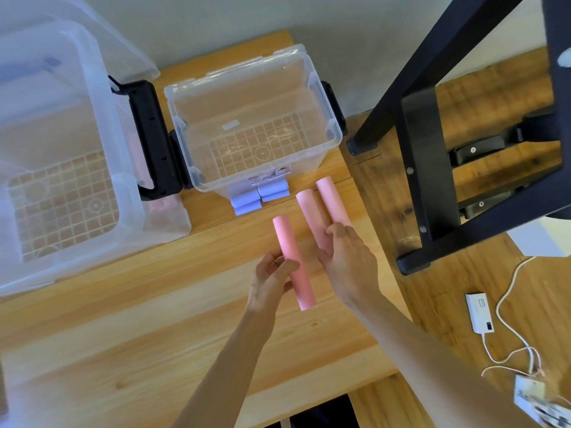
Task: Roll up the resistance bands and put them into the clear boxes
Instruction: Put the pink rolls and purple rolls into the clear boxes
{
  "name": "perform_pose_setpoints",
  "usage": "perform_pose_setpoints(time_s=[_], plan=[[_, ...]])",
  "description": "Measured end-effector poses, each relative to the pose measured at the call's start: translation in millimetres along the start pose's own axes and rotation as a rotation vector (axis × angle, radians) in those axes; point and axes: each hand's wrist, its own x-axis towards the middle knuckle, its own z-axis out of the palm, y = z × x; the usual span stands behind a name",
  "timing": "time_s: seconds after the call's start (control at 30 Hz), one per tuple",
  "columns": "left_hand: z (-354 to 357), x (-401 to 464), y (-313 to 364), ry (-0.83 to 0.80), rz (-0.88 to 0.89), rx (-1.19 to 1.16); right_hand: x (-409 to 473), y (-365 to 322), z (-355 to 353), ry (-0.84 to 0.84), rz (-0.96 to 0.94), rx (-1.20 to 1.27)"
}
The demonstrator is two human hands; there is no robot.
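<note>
On the wooden surface (123, 304), just before the smaller clear box (335, 135), the left hand (270, 281) grips one pink roll (293, 261), while the right hand (347, 261) presses loosely on two other pink rolls (312, 211) lying side by side.

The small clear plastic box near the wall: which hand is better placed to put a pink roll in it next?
Probably the left hand: it already grips one rolled pink resistance band, free to lift. The right hand only rests on two rolls on the wooden table.
</note>
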Motion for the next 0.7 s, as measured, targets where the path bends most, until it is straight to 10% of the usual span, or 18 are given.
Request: perform_pose_setpoints(time_s=[0.7], plan=[[-50,-8,6,-0.062,-0.011,-0.069,9,-27,19,0.001,0.043,-0.032]])
